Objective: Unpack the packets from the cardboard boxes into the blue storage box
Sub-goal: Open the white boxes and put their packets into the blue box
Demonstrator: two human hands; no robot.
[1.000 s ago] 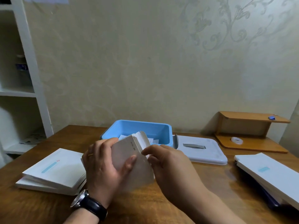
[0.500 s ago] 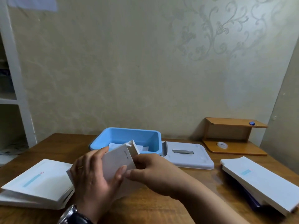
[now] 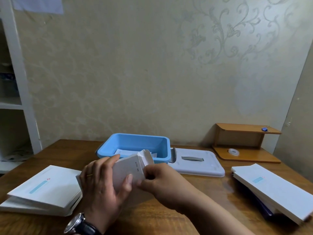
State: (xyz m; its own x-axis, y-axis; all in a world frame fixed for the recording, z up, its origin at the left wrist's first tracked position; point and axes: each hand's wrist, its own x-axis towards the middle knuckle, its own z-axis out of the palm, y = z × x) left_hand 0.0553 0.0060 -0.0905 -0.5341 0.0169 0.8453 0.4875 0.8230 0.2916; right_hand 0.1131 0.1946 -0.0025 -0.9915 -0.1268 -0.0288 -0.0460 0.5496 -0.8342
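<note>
- The left hand [image 3: 105, 185] grips the white cardboard box [image 3: 128, 172] just in front of the blue storage box [image 3: 135, 146]; thumb on the near face, fingers wrapped round the back; the box is tilted, its end flap [image 3: 146, 156] open toward the blue storage box
- The right hand [image 3: 162, 180] is curled at the box's open end; fingertips hidden, so whether it has pinched a packet yet cannot be told
- A few white packets [image 3: 123, 152] already lie inside the blue storage box; its white lid [image 3: 198, 165] rests flat just right of it
- Flat white boxes [image 3: 45, 189] are stacked well left of the blue storage box; another stack [image 3: 271, 189] well right
- Best play, by the look of it: hold the carton firm without crushing it; draw the contents straight out along its length; tip them over the blue rim
</note>
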